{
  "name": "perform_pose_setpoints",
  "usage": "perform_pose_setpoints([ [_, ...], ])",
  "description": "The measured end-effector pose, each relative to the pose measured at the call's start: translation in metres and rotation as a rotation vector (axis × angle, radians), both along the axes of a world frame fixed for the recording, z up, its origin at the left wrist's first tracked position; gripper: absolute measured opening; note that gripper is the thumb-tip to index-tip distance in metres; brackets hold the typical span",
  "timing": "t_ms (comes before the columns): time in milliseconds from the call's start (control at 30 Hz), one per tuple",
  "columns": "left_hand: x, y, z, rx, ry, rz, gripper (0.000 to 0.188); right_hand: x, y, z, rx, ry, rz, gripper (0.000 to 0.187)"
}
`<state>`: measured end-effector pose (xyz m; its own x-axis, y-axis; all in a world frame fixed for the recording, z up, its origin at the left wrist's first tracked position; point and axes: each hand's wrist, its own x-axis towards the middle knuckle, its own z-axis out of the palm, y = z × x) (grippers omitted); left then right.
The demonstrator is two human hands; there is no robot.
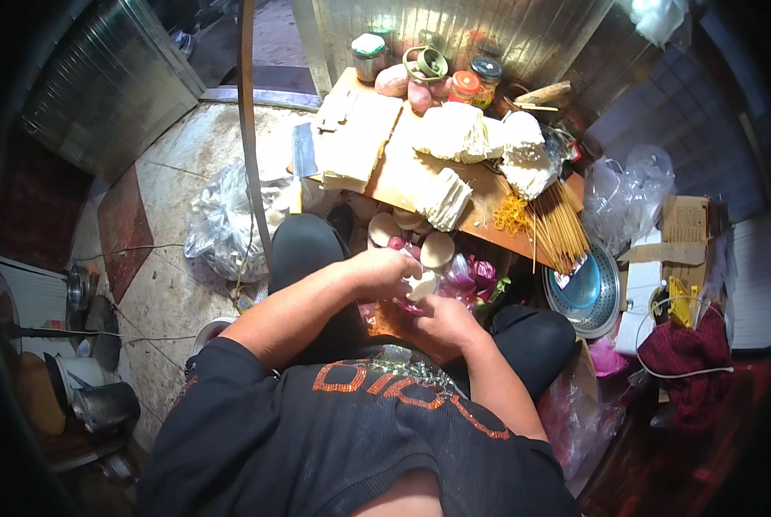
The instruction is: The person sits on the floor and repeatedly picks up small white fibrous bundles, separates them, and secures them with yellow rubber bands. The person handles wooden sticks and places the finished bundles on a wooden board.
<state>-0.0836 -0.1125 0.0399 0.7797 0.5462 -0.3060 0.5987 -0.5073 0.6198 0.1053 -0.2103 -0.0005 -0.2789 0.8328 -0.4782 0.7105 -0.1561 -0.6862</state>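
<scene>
Between my knees, my left hand and my right hand come close together around a pale, soft-looking piece. My left fingers are closed at its upper side, and my right thumb and fingers pinch it from below. Its kind is not clear; it could be a piece of mushroom. Just beyond my hands lie round, pale, cap-like pieces. Purple and pink plastic bags are bunched beside them. My fingertips are partly hidden.
A low wooden board carries stacked pale sheets, white bundles, yellow rubber bands, wooden skewers and jars. A metal colander stands right. Left, a clear bag lies behind an upright pole.
</scene>
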Motion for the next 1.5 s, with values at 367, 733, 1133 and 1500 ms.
perform_pose_setpoints([
  [367,0.01,0.061,0.022,-0.494,-0.677,0.618,0.02,0.036,0.025,0.005,-0.03,0.147,-0.263,0.036],
  [733,0.045,0.108,-0.009,0.015,-0.192,0.572,0.044,0.069,0.117,0.015,-0.152,0.34,-0.684,0.035],
  [1133,0.089,0.141,-0.057,0.356,0.009,0.526,0.055,0.06,0.176,-0.065,-0.204,0.148,-0.746,0.035],
  [1500,0.09,0.146,-0.073,-0.357,-0.133,0.799,0.03,0.047,0.184,-0.086,-0.075,0.256,-0.865,0.029],
])
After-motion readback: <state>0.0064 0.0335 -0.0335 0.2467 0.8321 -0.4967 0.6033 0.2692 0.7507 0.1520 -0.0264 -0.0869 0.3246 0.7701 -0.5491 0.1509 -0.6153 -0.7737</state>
